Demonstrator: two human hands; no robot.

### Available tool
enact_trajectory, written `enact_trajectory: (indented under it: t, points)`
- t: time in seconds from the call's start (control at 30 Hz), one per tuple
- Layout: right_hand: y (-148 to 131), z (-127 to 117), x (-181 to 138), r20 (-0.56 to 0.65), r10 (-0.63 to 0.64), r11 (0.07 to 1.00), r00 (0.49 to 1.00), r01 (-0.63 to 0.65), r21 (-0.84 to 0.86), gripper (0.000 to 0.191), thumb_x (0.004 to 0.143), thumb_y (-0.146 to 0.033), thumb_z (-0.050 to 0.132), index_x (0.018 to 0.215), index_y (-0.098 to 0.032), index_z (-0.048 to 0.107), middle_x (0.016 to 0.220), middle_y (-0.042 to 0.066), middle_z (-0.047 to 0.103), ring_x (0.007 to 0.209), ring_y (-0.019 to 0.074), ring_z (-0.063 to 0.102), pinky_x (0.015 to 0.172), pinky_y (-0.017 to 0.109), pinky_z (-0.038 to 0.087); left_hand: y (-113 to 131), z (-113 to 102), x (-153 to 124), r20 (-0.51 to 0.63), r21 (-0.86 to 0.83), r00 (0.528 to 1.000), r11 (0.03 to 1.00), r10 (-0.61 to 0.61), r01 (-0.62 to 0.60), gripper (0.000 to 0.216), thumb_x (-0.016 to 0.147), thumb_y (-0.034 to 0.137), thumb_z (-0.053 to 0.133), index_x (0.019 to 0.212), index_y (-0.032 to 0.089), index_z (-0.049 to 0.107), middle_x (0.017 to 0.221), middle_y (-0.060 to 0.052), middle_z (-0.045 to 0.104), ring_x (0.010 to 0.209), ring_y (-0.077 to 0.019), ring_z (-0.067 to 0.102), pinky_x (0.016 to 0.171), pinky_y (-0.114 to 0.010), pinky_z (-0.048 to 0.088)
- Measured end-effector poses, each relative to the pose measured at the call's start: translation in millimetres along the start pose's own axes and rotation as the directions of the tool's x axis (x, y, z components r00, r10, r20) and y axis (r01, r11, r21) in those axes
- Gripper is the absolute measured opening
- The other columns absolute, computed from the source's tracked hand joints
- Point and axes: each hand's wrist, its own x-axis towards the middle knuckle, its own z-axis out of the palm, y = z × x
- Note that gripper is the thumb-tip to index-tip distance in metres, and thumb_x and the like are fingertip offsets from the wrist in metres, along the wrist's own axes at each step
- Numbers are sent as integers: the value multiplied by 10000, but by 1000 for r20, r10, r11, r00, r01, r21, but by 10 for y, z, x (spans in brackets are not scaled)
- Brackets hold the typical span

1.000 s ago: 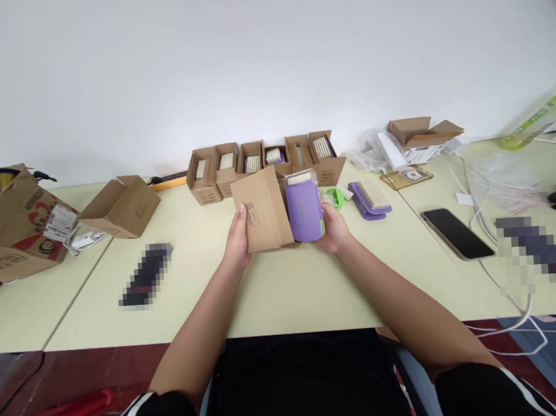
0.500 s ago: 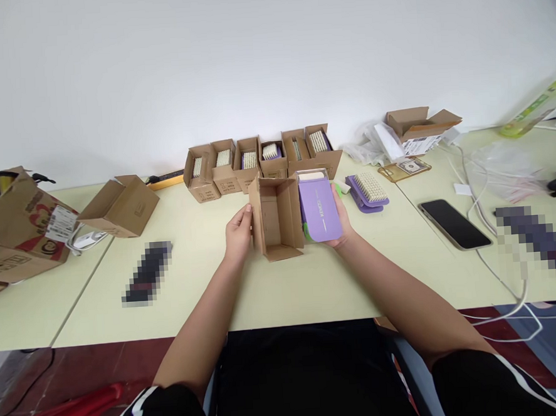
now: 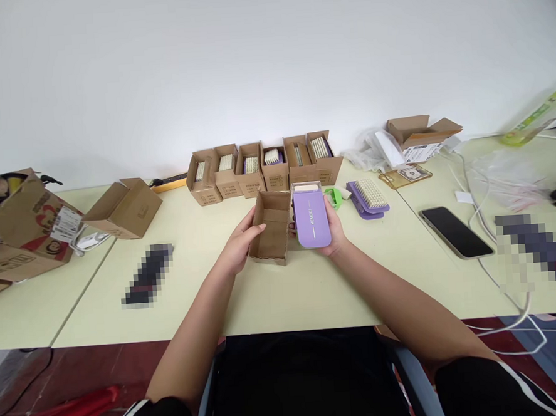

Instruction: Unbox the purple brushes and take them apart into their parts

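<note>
The left hand (image 3: 239, 245) now grips the small cardboard box (image 3: 274, 233), turned open side up, just beside the purple pack (image 3: 311, 217) held in the right hand (image 3: 334, 229).

Hands: two, the left hand (image 3: 237, 249) and the right hand (image 3: 332, 231).
Brush boxes (image 3: 276, 182): six, open, in one row at the far side.
Purple pack (image 3: 312, 215): one, in the right hand.
Hand carton (image 3: 272, 229): one, in the left hand.
Loose brush (image 3: 368, 197): one, right of centre.
Green clip (image 3: 334, 197): one, beside the loose brush.
Phone (image 3: 455, 233): one, right.
Lone cartons: two, one left (image 3: 123, 209), one far right (image 3: 419, 130).
Piled cartons (image 3: 25, 226): at least two, far left.
Blurred objects: two, one left (image 3: 148, 275), one right (image 3: 535, 249).
</note>
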Motion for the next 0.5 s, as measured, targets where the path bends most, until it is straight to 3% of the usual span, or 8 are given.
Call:
enact_trajectory:
  t: [0.13, 0.2, 0.3, 0.37, 0.4, 0.5]
  points:
    - [-14, 24, -29, 34, -17, 999, 999, 16, 40, 793, 887, -963, 536, 1279, -297, 713, 1069, 75, 828, 1007, 333, 823, 942, 547, 669, 109, -208, 28, -43, 100, 999, 994, -32, 36, 623, 812, 378, 861, 1411, 218, 796, 1471, -96, 771, 1502, -433, 614, 1317, -601, 433]
    - [-23, 47, -49, 45, -15, 999, 999, 13, 33, 814, 886, -971, 528, 1294, -291, 712, 1072, 84, 825, 1052, 346, 820, 961, 556, 666, 214, -384, 61, -138, 176, 990, 984, 19, 6, 666, 791, 392, 884, 1430, 230, 784, 1473, -79, 771, 1458, -407, 652, 1286, -570, 484]
    - [-22, 73, -64, 26, -1, 1000, 1000, 1, -28, 856, 876, -990, 504, 1322, -285, 697, 1083, 98, 821, 1071, 362, 821, 943, 561, 674, 524, -763, 81, -326, 381, 941, 924, 93, 40, 699, 829, 438, 872, 1495, 273, 737, 1381, -47, 811, 1262, -347, 765, 1155, -556, 608]
    - [-6, 78, -62, 14, 21, 999, 1000, -21, -30, 843, 885, -980, 507, 1333, -289, 690, 1089, 93, 821, 1049, 352, 828, 928, 549, 682, 818, -1103, 58, -385, 610, 897, 789, 217, 71, 664, 937, 509, 792, 1563, 318, 678, 1293, -1, 826, 1109, -290, 797, 1055, -573, 657]
    - [5, 75, -58, 12, 33, 999, 999, -33, -17, 828, 895, -968, 513, 1336, -290, 690, 1092, 89, 822, 1031, 344, 831, 916, 539, 686, 972, -1296, 38, -401, 728, 863, 678, 308, 96, 631, 988, 525, 740, 1585, 339, 655, 1265, 31, 821, 1057, -254, 794, 1030, -568, 659]
    - [47, 56, -37, 1, 57, 998, 998, -57, 38, 763, 924, -921, 554, 1332, -293, 700, 1106, 83, 828, 968, 328, 837, 863, 514, 699, 1347, -1905, -24, -394, 913, 721, 337, 570, 232, 530, 1010, 466, 711, 1529, 358, 701, 1241, 134, 796, 1135, -180, 753, 1122, -446, 565]
